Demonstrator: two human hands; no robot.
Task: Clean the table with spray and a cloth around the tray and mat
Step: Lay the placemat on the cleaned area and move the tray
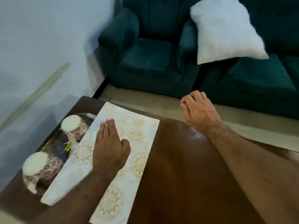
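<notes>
The left hand (110, 147) lies flat, fingers straight, on the pale floral mat (137, 135). The right hand (199, 109) hovers loosely curled, apparently empty, past the glossy brown table (178, 167). Left of the flat hand, a blurred tray (53, 143) carries two patterned cups (72, 126).

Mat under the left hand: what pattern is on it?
The mat is cream-white with pale gold floral medallions, clearest in the head view.
</notes>
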